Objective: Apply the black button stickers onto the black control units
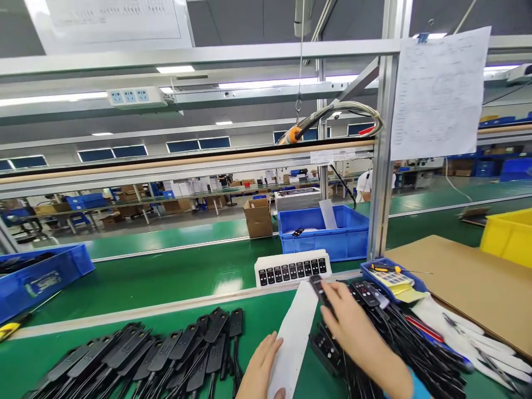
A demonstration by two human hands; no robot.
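Note:
My right hand grips a small black controller box by its upper side, over a pile of similar boxes and black cables. Its fingers are closed on it. My left hand is at the left edge of a long white strip, the thumb over the lower part and the fingers along the side. Just beyond both hands stands a white sheet of black labels in a row. Under my right hand lie more controllers with buttons.
Several black cabled boxes lie in rows at left. A blue bin stands behind the labels, another blue bin at far left. A small blue tray with a screwdriver, cardboard and a metal post are at right.

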